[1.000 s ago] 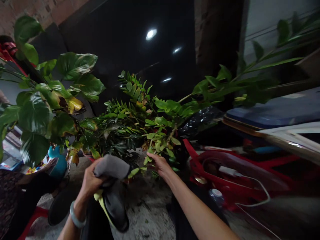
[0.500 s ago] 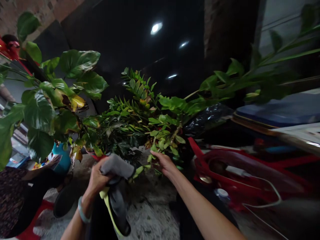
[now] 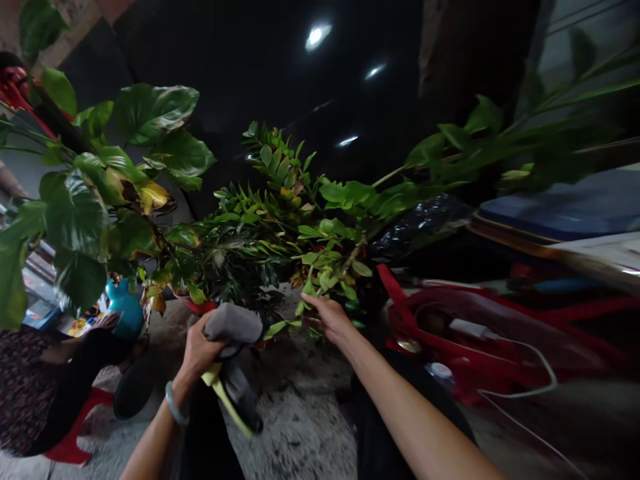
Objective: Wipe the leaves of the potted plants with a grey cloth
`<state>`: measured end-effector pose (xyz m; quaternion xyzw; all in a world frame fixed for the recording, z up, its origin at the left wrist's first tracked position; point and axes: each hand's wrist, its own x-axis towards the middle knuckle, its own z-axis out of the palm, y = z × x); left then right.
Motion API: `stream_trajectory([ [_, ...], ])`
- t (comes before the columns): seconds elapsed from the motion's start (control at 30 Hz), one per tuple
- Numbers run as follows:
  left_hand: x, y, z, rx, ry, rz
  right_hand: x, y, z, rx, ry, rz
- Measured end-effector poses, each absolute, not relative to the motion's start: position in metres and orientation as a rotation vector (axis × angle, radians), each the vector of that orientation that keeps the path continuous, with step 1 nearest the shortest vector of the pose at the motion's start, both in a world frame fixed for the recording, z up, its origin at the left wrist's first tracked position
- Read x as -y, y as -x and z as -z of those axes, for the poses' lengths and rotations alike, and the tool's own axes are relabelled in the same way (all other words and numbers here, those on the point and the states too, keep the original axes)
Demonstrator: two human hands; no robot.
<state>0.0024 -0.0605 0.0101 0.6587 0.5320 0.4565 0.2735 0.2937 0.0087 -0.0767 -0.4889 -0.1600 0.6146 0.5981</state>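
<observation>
My left hand (image 3: pixel 201 347), with a pale bangle at the wrist, is wrapped round a grey cloth (image 3: pixel 234 327) that has a yellow-green strip hanging below it. My right hand (image 3: pixel 327 317) is at the lower leaves of a green plant (image 3: pixel 325 277), its fingertips closed among the leaves. A leafy stem (image 3: pixel 280 327) extends left from near those fingers towards the cloth. Exactly what the right fingertips pinch is too small to tell. Denser foliage (image 3: pixel 240 233) rises behind both hands.
A large-leaved plant (image 3: pixel 75 213) stands at the left, near a seated person in patterned clothing (image 3: pixel 23 393) and a turquoise object (image 3: pixel 123 310). On the right are a red bag-like object (image 3: pixel 450 333), a white cable (image 3: pixel 537 393) and a bottle (image 3: pixel 443 373). Dark glossy panel behind.
The view has shifted slightly. My left hand and the cloth have moved a little up, and the cloth's lower end has swung. My right hand stays at the leaves.
</observation>
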Motion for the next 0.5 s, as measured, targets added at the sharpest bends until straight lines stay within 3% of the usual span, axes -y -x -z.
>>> stream_trajectory([
  [0.17,0.061,-0.004,-0.082,-1.539,-1.799,-1.756,-0.01,-0.293,0.075,0.397,1.099,-1.421],
  [0.23,0.046,-0.012,-0.089,-1.545,-1.822,-1.843,-0.011,-0.288,0.074,0.388,1.108,-1.414],
  [0.37,0.027,-0.025,-0.038,-1.58,-1.697,-1.487,-0.013,-0.283,0.076,0.382,1.127,-1.404],
  [0.5,0.055,-0.018,0.024,-1.54,-1.537,-1.135,-0.013,-0.291,0.083,0.426,1.178,-1.409],
])
